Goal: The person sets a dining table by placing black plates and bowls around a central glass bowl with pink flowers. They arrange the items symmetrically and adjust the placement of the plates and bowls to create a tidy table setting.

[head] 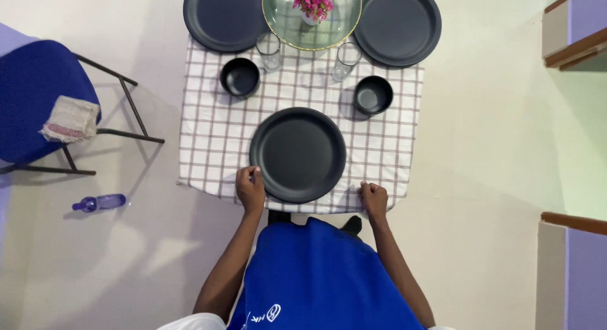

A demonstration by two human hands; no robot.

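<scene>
A blue chair (31,96) with a folded cloth (71,119) stands far left, a purple bottle (100,203) on the floor below it. The desk (208,134) wears a checked cloth. The left hand (250,188) rests, fingers curled, at the near edge, touching the rim of the near plate (298,154). Beyond lie two more plates (222,17) (397,25), two bowls (240,76) (373,94), two glasses (269,50) (347,59) and a glass dish (312,26) (pink flowers (312,1) on it). The right hand (374,198), fisted, grips nothing I can make out, just right of the plate.
</scene>
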